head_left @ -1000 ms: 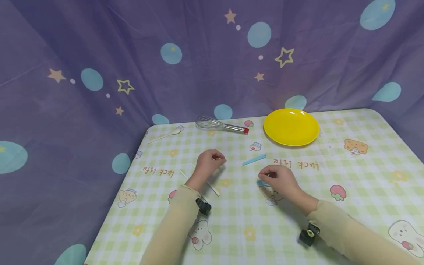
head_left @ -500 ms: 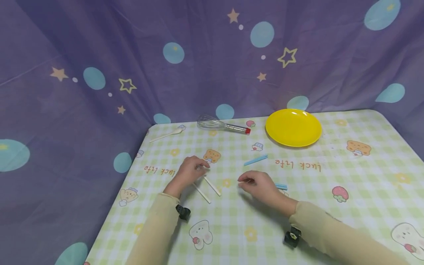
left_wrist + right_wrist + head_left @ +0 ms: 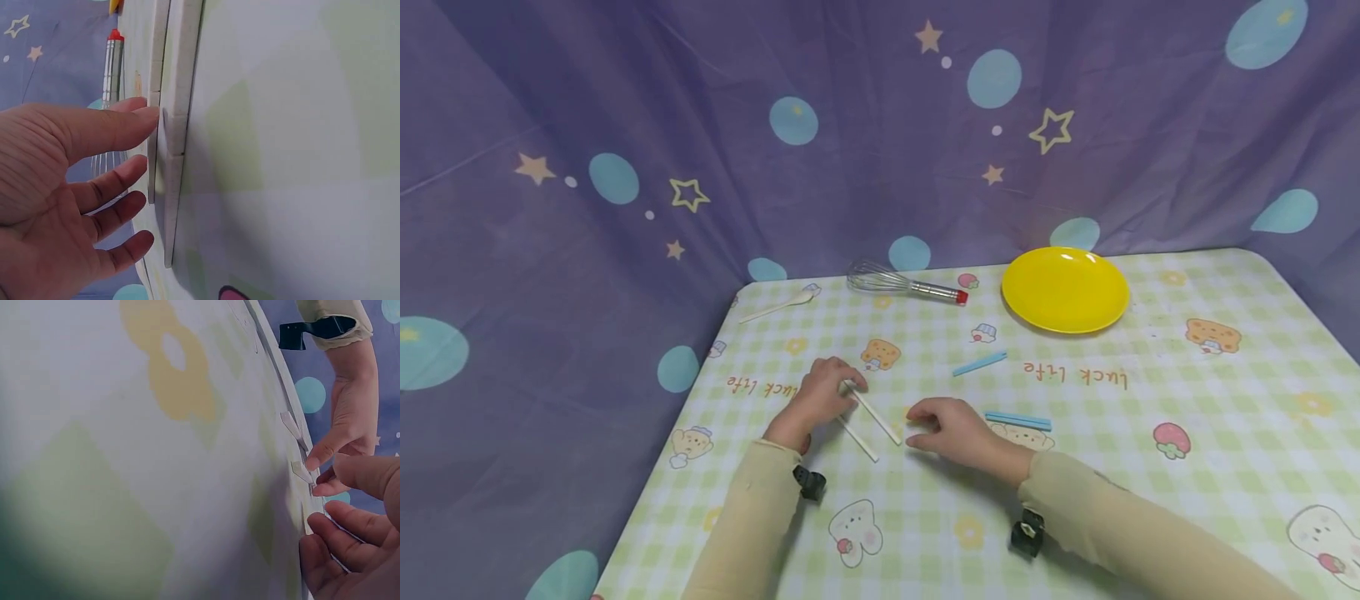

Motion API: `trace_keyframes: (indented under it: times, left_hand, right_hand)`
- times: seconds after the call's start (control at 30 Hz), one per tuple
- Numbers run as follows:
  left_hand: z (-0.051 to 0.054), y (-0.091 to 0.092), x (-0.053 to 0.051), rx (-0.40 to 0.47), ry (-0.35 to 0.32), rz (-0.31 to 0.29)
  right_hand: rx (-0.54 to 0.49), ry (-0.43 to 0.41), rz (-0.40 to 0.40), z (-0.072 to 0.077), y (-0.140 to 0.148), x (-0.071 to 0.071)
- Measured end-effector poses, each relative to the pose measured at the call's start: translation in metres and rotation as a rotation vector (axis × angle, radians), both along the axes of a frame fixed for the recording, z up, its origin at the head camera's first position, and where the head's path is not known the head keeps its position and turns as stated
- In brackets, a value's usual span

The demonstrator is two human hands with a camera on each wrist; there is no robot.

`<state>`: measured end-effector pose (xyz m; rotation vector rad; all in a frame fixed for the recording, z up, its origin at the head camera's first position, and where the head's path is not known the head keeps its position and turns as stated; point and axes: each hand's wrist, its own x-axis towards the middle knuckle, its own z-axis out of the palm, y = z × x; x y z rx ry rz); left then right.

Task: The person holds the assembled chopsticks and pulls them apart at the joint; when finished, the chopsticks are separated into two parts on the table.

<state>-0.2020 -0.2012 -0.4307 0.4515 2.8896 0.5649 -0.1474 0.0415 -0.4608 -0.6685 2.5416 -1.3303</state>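
Note:
Two white sticks lie side by side on the checked cloth: one (image 3: pixel 880 422) nearer the right hand, the other (image 3: pixel 859 441) to its left. Over their far ends is my left hand (image 3: pixel 823 393), thumb and fingers apart; in the left wrist view its thumb tip meets or nearly meets a stick (image 3: pixel 154 75), and I cannot tell which. My right hand (image 3: pixel 958 433) hovers just right of the sticks' near ends, fingers parted with nothing between them. A pair of blue sticks (image 3: pixel 1018 420) lies behind that hand, and another blue piece (image 3: pixel 980 363) lies farther back.
A yellow plate (image 3: pixel 1065 290) sits at the back right. A whisk (image 3: pixel 910 285) with a red tip lies at the back middle, and a white spoon (image 3: pixel 777 307) at the back left. A purple curtain (image 3: pixel 865 167) hangs behind the table.
My right hand has moved left, away from the nearer blue sticks, which now show fully. My left hand has shifted left and slightly nearer, over the white sticks' far ends.

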Motion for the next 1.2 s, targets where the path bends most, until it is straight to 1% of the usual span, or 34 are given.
trace_keyframes:
  times: [0.2, 0.3, 0.4, 0.53, 0.7, 0.8, 0.97, 1.1, 1.2]
  left_hand:
    - [-0.004, 0.001, 0.001, -0.035, 0.018, -0.029]
    - [-0.004, 0.001, 0.002, -0.021, 0.028, -0.035]
    - [-0.005, 0.002, 0.002, -0.019, 0.053, -0.048]
    - [-0.006, 0.003, 0.002, -0.032, 0.073, -0.06]
    - [-0.006, 0.004, 0.002, -0.026, 0.066, -0.064]
    - [-0.007, 0.004, 0.002, -0.02, 0.074, -0.063]
    - [-0.009, 0.006, 0.001, -0.029, 0.089, -0.05]
    - [-0.009, 0.009, 0.001, -0.033, 0.103, -0.062]
    - [-0.008, 0.011, 0.002, -0.01, 0.105, -0.075]
  right_hand:
    - [0.062, 0.014, 0.002, -0.003, -0.007, -0.002]
    - [0.1, 0.04, 0.002, -0.003, -0.011, -0.003]
    - [0.139, 0.065, -0.007, -0.003, -0.015, -0.003]
    - [0.193, 0.104, -0.032, -0.002, -0.021, -0.003]
    - [0.247, 0.136, -0.074, 0.001, -0.026, -0.002]
    - [0.241, 0.123, -0.108, 0.002, -0.025, -0.001]
    - [0.186, 0.078, -0.171, 0.005, -0.019, -0.001]
    - [0.161, 0.054, -0.209, 0.007, -0.009, -0.003]
    - [0.127, 0.058, -0.218, 0.01, 0.0, -0.005]
